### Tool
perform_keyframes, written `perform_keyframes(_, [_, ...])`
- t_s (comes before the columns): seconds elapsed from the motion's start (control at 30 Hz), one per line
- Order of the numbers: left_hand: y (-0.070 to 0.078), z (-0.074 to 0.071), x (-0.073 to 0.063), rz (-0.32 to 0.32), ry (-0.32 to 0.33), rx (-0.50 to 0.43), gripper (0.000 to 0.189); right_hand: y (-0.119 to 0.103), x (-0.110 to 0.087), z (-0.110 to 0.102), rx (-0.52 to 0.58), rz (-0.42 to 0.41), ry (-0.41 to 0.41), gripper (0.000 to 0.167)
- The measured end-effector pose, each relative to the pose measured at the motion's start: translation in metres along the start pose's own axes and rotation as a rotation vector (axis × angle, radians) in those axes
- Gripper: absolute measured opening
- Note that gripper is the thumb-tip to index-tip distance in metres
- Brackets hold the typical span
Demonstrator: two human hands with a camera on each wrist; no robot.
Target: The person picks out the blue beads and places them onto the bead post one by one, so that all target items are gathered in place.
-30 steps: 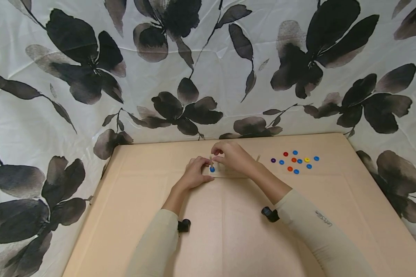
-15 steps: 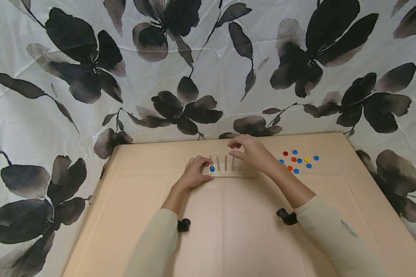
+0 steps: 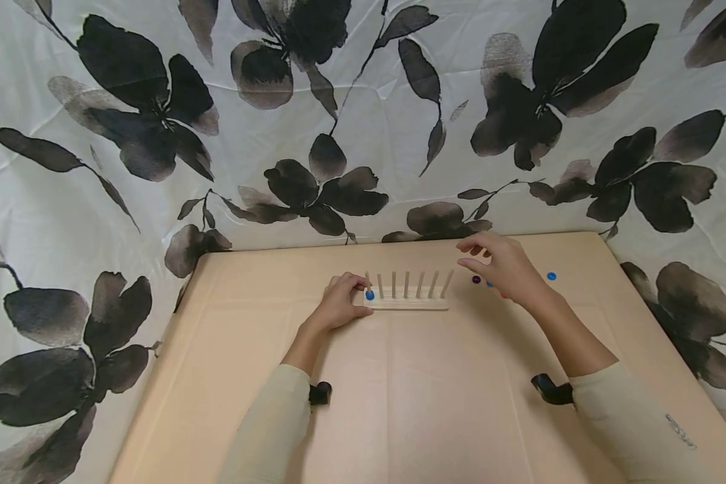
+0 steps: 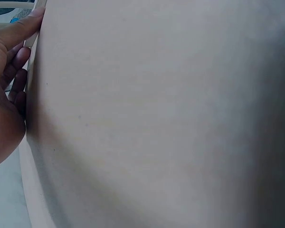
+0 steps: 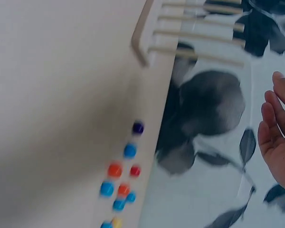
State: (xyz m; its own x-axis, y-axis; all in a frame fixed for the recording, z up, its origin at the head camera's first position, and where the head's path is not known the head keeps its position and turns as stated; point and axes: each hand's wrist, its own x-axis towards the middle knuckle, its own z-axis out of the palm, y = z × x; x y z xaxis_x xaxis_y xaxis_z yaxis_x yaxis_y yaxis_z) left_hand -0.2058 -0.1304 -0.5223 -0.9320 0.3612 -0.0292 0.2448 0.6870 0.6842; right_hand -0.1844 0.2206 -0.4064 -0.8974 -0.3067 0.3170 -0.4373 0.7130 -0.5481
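A wooden peg board (image 3: 408, 308) with several upright pegs stands toward the back of the table. A blue bead (image 3: 370, 296) sits low on its leftmost peg. My left hand (image 3: 337, 302) holds the board's left end, thumb at the front edge and fingers around the side. In the left wrist view, the left hand (image 4: 7, 71) lies along the board's edge. My right hand (image 3: 503, 265) is raised over the loose beads, covering many of them in the head view. In the right wrist view, the right hand (image 5: 280, 133) has relaxed fingers and nothing between them.
Loose beads lie right of the board: a purple bead (image 5: 138, 127), a red bead (image 5: 135, 170), an orange bead (image 5: 115, 170), a yellow bead (image 5: 117, 222) and several blue ones. A floral cloth (image 3: 314, 134) hangs behind the table's back edge.
My right hand has moved right, from the board's left pegs to above the loose beads, uncovering the pegs. The left hand stays at the board's left end, and the blue bead stays on its peg.
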Motion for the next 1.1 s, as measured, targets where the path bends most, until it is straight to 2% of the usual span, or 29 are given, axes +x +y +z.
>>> perform_keyframes(0.2, [0.0,0.0,0.0,-0.004,-0.004,0.004,0.054,0.028,-0.021,-0.019,-0.056,0.058,0.035,0.026])
perform_keyframes(0.4, [0.001,-0.001,-0.001,-0.003,0.003,0.003,0.053,0.057,-0.042,-0.027,-0.094,0.13,0.004,0.026])
perform_keyframes(0.67, [0.0,0.0,-0.002,-0.004,0.002,0.005,0.053,0.091,-0.067,-0.022,-0.114,0.228,-0.071,0.029])
perform_keyframes(0.83, [-0.001,0.001,-0.002,-0.001,0.003,0.013,0.054,0.108,-0.078,-0.014,-0.123,0.255,-0.131,0.032])
perform_keyframes(1.1, [-0.001,0.001,-0.003,0.012,0.009,0.015,0.054,0.122,-0.09,0.002,-0.067,0.341,-0.233,0.041])
